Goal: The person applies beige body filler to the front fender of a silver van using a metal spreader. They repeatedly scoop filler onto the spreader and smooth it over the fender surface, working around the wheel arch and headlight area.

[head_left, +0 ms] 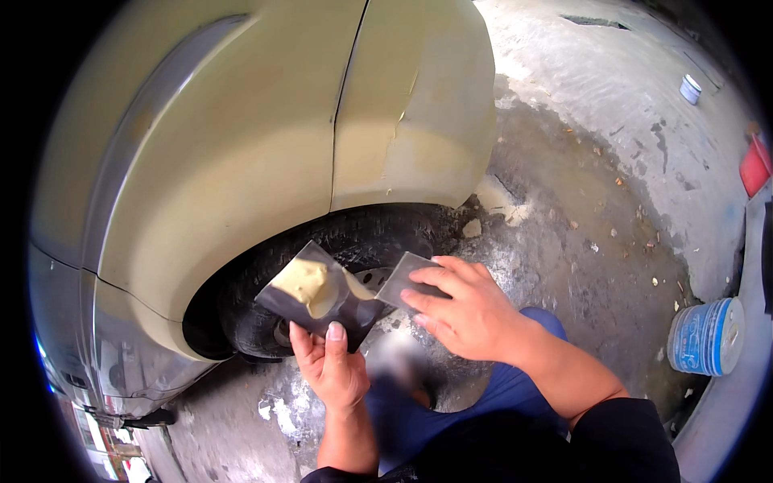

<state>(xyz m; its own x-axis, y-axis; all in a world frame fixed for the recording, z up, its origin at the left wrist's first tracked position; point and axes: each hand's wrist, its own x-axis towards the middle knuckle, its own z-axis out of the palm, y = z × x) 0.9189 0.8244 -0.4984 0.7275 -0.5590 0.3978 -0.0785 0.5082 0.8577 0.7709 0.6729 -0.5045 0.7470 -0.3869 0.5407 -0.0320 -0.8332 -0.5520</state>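
My left hand (pixel 332 366) holds a dark flat mixing board (pixel 282 304) by its lower edge, thumb on top. A lump of yellowish body filler (pixel 307 283) sits on the board. My right hand (pixel 467 310) grips a thin grey spreader blade (pixel 400 278), whose edge touches the filler on the board. Both hands hover in front of a car's wheel arch, over the black tyre (pixel 258 322). Above them is the car's fender (pixel 241 177), coated in dull yellow-beige filler or primer.
A blue-and-white plastic bucket (pixel 707 336) lies at the right on the stained concrete floor (pixel 580 217). A small white tub (pixel 690 88) stands far back right, a red object (pixel 754 167) at the right edge. My blue-trousered knee (pixel 515 378) is below my hands.
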